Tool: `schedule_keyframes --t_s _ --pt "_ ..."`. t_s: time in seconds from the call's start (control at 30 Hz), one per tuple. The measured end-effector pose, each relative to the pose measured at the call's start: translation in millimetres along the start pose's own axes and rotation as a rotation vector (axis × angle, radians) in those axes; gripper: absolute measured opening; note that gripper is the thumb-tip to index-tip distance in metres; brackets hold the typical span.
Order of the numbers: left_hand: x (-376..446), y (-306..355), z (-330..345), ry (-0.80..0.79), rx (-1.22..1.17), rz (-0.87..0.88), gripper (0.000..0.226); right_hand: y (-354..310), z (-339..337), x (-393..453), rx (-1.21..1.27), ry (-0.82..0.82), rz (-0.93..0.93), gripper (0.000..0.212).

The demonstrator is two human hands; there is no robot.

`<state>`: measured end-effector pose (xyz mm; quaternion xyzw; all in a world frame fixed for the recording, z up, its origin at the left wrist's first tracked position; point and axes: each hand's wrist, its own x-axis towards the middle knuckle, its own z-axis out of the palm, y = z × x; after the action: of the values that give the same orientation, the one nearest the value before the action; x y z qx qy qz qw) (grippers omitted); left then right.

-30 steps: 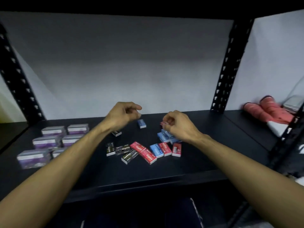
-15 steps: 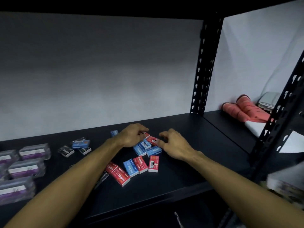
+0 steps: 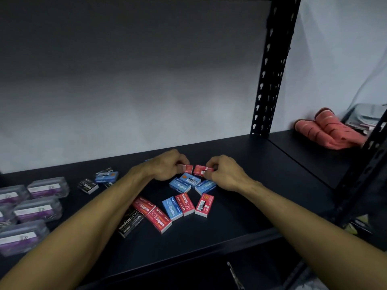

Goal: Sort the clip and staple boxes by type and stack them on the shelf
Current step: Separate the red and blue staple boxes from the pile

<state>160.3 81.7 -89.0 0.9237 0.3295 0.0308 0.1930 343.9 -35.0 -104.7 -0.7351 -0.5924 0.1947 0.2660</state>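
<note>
A: What does each hand hold?

B: The left hand (image 3: 165, 166) pinches one small red box (image 3: 187, 168). The right hand (image 3: 225, 172) pinches another red box (image 3: 201, 170). Both boxes are at the back of the pile on the shelf (image 3: 240, 206), just beside each other.

A: Where are the other boxes?

B: The blue boxes (image 3: 182, 184) lie just in front of the hands. More red and blue ones, and a black box (image 3: 128, 223), lie nearer the front edge. The clear clip boxes (image 3: 37, 208) are well apart, on the left.

A: How will the red boxes handle?

B: I think they are light and stiff, made of cardboard, and a little smooth. It is best to take them by the long sides, with thumb and fingers, without squeezing hard.
</note>
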Motion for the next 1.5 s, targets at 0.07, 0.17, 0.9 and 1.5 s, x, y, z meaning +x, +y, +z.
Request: schedule_keyframes --t_s 0.07,0.17,0.9,1.5 --pt "-5 -1 0 -0.001 -0.033 -0.007 0.02 2 -2 -1 0.044 0.008 -0.015 0.02" --pt "-11 -2 0 0.008 -0.101 -0.009 0.015 5 -4 -2 0.08 0.025 -0.028 0.019" --pt "-25 -3 5 0.181 -0.031 -0.04 0.014 6 -6 -4 -0.066 0.112 -0.122 0.016" --pt "-26 -6 2 0.053 -0.087 -0.172 0.04 10 -7 3 -0.083 -0.028 -0.038 0.044"
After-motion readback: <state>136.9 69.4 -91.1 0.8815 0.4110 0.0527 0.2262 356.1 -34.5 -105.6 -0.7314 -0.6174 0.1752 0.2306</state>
